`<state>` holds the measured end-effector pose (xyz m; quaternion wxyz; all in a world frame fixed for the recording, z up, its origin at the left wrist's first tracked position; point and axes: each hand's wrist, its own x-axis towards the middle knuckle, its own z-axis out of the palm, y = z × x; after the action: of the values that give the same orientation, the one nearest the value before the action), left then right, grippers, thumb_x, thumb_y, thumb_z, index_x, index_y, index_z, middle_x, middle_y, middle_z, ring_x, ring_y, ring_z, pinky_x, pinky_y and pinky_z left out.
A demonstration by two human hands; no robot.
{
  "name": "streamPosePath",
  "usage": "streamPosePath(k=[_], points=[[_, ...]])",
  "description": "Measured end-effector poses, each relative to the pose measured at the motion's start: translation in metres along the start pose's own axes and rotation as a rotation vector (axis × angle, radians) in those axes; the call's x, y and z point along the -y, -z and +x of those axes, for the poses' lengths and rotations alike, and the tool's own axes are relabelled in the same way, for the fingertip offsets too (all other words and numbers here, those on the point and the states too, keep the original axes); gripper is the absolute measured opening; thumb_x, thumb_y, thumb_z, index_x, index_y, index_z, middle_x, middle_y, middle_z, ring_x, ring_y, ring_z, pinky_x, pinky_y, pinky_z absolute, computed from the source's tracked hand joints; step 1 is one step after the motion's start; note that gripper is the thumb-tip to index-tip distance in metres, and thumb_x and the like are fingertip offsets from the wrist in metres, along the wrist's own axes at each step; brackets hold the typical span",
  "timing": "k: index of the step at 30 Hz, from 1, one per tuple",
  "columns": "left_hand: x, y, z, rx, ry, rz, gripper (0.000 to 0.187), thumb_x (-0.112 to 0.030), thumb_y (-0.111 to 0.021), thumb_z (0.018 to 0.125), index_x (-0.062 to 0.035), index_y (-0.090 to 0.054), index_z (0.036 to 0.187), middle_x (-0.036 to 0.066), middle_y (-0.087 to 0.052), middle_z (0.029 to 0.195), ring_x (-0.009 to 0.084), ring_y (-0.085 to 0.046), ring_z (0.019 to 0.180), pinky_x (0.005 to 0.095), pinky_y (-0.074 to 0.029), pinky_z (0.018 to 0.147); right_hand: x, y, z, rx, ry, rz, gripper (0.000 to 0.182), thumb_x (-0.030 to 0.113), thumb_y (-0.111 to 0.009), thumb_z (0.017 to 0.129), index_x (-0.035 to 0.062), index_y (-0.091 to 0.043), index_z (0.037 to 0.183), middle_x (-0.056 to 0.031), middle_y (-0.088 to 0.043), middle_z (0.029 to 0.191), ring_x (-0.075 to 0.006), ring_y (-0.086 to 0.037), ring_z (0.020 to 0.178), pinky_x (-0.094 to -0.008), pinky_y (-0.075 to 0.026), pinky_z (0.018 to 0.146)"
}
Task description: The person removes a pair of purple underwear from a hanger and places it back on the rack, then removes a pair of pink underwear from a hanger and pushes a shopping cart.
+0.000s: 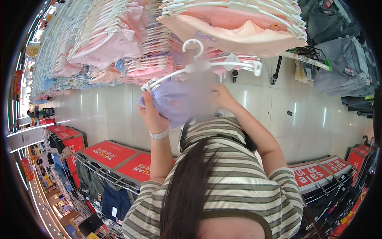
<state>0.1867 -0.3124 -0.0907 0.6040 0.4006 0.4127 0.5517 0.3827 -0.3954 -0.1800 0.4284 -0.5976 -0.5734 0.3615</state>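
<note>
My left hand (155, 118) pinches the left edge of a lavender pair of children's underpants (169, 99), its thumb just below the hanger's clip. The garment hangs from a white plastic clip hanger (242, 63), whose hook points up and whose right arm extends past the cloth. A blurred patch covers the middle of the hanger and the garment's right part. Beside that patch is my right hand (223, 97), bent inward; its fingertips are lost in the blur, so I cannot see whether it grips the cloth.
Racks of pink garments (107, 51) and peach garments (238, 34) on white hangers stand close ahead. Grey trousers (342, 67) hang at the right. Behind me are clothing racks topped with red signs (107, 153) and red sale signs (312, 175). The tiled floor (258, 107) lies between.
</note>
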Motion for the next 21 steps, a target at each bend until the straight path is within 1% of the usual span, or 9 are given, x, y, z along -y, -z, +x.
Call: streamPosePath(k=[1, 2, 4, 8, 11, 13, 17, 19, 21], points=[[-0.001, 0.003, 0.001, -0.028, 0.017, -0.008, 0.033, -0.026, -0.052, 0.092, 0.0031, -0.052, 0.108, 0.01, -0.06, 0.097, 0.0173, -0.06, 0.087, 0.03, -0.05, 0.074, 0.003, 0.008, -0.002, -0.019, -0.105, 0.112, 0.025, 0.012, -0.062, 0.079, 0.0016, -0.062, 0.102, -0.0067, -0.065, 0.091, -0.0136, -0.058, 0.08, -0.0281, -0.046, 0.073], [-0.001, 0.007, 0.002, -0.029, 0.019, -0.008, 0.033, -0.026, -0.052, 0.092, 0.0031, -0.052, 0.108, 0.01, -0.06, 0.097, 0.0173, -0.06, 0.087, 0.03, -0.05, 0.074, -0.006, 0.01, -0.004, -0.018, -0.107, 0.111, 0.025, 0.012, -0.062, 0.079, 0.0016, -0.062, 0.102, -0.0067, -0.065, 0.091, -0.0136, -0.058, 0.08, -0.0281, -0.046, 0.073], [0.004, 0.017, 0.004, -0.018, 0.051, -0.019, 0.032, -0.026, -0.052, 0.091, 0.0025, -0.052, 0.107, 0.009, -0.059, 0.095, 0.0165, -0.059, 0.086, 0.0295, -0.049, 0.073, -0.019, 0.014, -0.005, -0.261, -0.11, 0.296, 0.017, 0.01, -0.06, 0.082, -0.0002, -0.063, 0.095, -0.0039, -0.063, 0.08, -0.0084, -0.054, 0.071, -0.024, -0.044, 0.065], [0.015, 0.02, 0.003, -0.074, 0.034, 0.036, 0.032, -0.026, -0.053, 0.091, 0.0017, -0.053, 0.106, 0.007, -0.059, 0.094, 0.0158, -0.059, 0.084, 0.0298, -0.049, 0.072, -0.003, 0.035, -0.015, -0.317, -0.158, 0.335, 0.014, 0.01, -0.061, 0.082, -0.0013, -0.063, 0.089, -0.0019, -0.059, 0.073, -0.0071, -0.052, 0.067, -0.0225, -0.042, 0.061], [0.023, 0.025, 0.005, -0.104, 0.021, 0.054, 0.032, -0.027, -0.053, 0.091, 0.0013, -0.053, 0.106, 0.007, -0.058, 0.095, 0.0153, -0.058, 0.084, 0.0297, -0.049, 0.072, 0.01, 0.056, -0.023, -0.307, -0.17, 0.241, 0.014, 0.011, -0.064, 0.08, -0.0015, -0.063, 0.085, -0.0012, -0.059, 0.071, -0.0061, -0.051, 0.067, -0.0216, -0.042, 0.06], [0.029, 0.031, 0.008, -0.084, 0.039, 0.036, 0.032, -0.027, -0.053, 0.091, 0.0011, -0.053, 0.105, 0.007, -0.058, 0.095, 0.0149, -0.058, 0.085, 0.0295, -0.048, 0.073, 0.018, 0.071, -0.027, -0.22, -0.228, 0.215, 0.014, 0.011, -0.067, 0.078, -0.0015, -0.064, 0.085, -0.0013, -0.06, 0.071, -0.0052, -0.052, 0.066, -0.0208, -0.042, 0.06], [0.031, 0.031, 0.009, -0.057, 0.038, 0.057, 0.031, -0.027, -0.053, 0.091, 0.0012, -0.054, 0.105, 0.007, -0.058, 0.095, 0.0149, -0.058, 0.085, 0.0295, -0.048, 0.073, 0.013, 0.084, -0.031, -0.21, -0.235, 0.207, 0.015, 0.01, -0.069, 0.075, -0.0011, -0.064, 0.084, -0.0011, -0.061, 0.07, -0.0055, -0.052, 0.065, -0.0207, -0.042, 0.059], [0.026, 0.023, 0.006, -0.096, 0.051, 0.025, 0.023, -0.022, -0.054, 0.092, 0.0005, -0.058, 0.095, 0.002, -0.058, 0.086, 0.0092, -0.052, 0.078, 0.0254, -0.043, 0.07, 0.008, 0.087, -0.032, -0.257, -0.207, 0.242, 0.014, 0.008, -0.069, 0.074, -0.001, -0.065, 0.084, -0.0006, -0.061, 0.071, -0.0061, -0.052, 0.065, -0.021, -0.042, 0.059], [0.027, 0.024, 0.006, -0.098, 0.042, 0.029, 0.023, -0.022, -0.054, 0.091, 0.0007, -0.058, 0.095, 0.002, -0.058, 0.086, 0.0091, -0.052, 0.077, 0.0254, -0.043, 0.07, 0.01, 0.088, -0.033, -0.277, -0.209, 0.283, 0.014, 0.008, -0.069, 0.074, -0.001, -0.065, 0.083, -0.0005, -0.061, 0.071, -0.0061, -0.052, 0.066, -0.021, -0.043, 0.06]])
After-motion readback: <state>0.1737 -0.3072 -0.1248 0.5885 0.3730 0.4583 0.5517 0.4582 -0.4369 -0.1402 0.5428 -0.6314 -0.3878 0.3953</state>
